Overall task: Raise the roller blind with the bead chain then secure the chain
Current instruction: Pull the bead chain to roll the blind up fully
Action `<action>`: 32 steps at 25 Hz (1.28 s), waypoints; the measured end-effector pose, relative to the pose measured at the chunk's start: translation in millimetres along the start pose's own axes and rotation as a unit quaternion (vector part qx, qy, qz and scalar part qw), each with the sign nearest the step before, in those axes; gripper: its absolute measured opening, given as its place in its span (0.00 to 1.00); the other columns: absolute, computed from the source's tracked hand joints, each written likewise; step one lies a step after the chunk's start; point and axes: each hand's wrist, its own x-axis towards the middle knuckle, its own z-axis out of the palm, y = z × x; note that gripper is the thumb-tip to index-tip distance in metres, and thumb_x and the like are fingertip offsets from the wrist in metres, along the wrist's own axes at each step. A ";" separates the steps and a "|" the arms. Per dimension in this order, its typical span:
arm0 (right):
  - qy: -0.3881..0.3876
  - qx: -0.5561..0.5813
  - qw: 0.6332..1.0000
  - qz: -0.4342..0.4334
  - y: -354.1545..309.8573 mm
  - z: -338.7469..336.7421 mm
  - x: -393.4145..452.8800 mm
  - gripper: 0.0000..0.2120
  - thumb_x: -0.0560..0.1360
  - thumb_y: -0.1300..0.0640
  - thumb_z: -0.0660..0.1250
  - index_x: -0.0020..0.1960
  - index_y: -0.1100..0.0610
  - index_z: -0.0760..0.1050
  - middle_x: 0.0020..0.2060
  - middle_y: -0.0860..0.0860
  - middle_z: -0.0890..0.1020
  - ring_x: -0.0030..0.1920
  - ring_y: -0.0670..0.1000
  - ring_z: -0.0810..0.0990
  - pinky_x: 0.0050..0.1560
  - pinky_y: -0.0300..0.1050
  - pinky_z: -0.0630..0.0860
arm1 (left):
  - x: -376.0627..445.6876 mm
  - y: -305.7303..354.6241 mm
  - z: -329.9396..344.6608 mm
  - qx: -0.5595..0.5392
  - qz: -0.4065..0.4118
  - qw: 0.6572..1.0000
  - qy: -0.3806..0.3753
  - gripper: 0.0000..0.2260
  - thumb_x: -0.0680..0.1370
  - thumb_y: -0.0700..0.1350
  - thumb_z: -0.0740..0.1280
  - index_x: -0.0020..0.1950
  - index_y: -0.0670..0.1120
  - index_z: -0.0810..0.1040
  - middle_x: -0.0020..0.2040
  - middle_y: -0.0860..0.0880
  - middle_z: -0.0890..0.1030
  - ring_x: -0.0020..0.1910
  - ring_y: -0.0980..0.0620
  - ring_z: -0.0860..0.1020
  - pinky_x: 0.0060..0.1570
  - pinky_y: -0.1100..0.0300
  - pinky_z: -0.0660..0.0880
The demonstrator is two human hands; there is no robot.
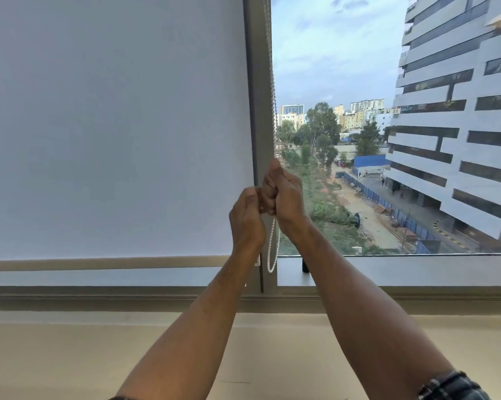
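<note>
While both fists, right hand [282,194] above left hand [248,216], clamped the light, slippery bead chain [272,246] beside the window frame [258,111], the roller blind [113,125] hung nearly down.

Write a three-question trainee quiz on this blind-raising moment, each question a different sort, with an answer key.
1. True or false: the roller blind is already fully raised.
2. Multiple choice: where does the loop of the bead chain hang? A) above both hands, B) below both hands, near the window sill, C) on the floor.
3. Fill in: the right hand sits ______ than the left hand on the chain.

Key
1. False: the blind's bottom bar is low, just above the sill.
2. B.
3. Higher: the right hand grips the chain beside the window frame, and the left hand is just below it, to the left.
</note>
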 end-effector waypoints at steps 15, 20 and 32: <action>-0.024 -0.054 0.994 0.087 56.7 -25.3 -27.7 0.24 0.85 0.59 0.56 0.31 0.48 0.71 0.22 0.44 0.67 0.19 0.43 0.60 0.22 0.32 0.57 | 55.2 57.8 40.5 -0.012 -0.007 0.998 -0.062 0.29 0.85 0.56 0.55 0.24 0.52 0.63 0.22 0.51 0.62 0.20 0.52 0.58 0.27 0.60 0.56; 0.019 -0.203 0.979 0.027 41.0 -45.0 -21.7 0.14 0.76 0.55 0.58 0.39 0.56 0.80 0.29 0.52 0.76 0.29 0.47 0.73 0.30 0.41 0.69 | 41.2 7.2 14.9 -0.005 -0.024 0.998 -0.063 0.30 0.83 0.62 0.55 0.22 0.52 0.66 0.21 0.55 0.63 0.21 0.54 0.59 0.26 0.61 0.58; -0.013 0.006 1.000 0.026 -13.4 38.8 16.1 0.23 0.85 0.43 0.56 0.34 0.52 0.69 0.26 0.46 0.63 0.22 0.45 0.57 0.23 0.36 0.54 | -18.8 -35.8 9.3 -0.111 -0.083 0.989 -0.057 0.27 0.87 0.47 0.55 0.27 0.42 0.62 0.18 0.54 0.60 0.16 0.58 0.55 0.20 0.69 0.53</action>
